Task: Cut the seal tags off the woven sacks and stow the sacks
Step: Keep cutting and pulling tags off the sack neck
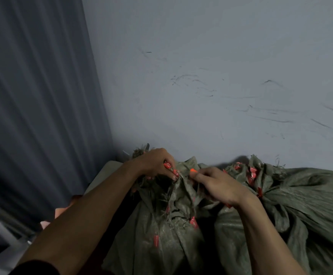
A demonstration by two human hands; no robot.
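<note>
The near sack (161, 235), green and woven, lies in the near middle with its bunched mouth toward the far wall (221, 56). The left hand (155, 162) curls its fingers tightly around red tags (170, 169) at that mouth. The right hand (219, 185), just right of it, grips the gathered fabric; a small orange piece (193, 171) shows at its thumb tip, and I cannot tell what it is. More tags hang lower down. A second sack (310, 199) lies to the right, touching the first. A grey curtain (33, 96) hangs at the left.
</note>
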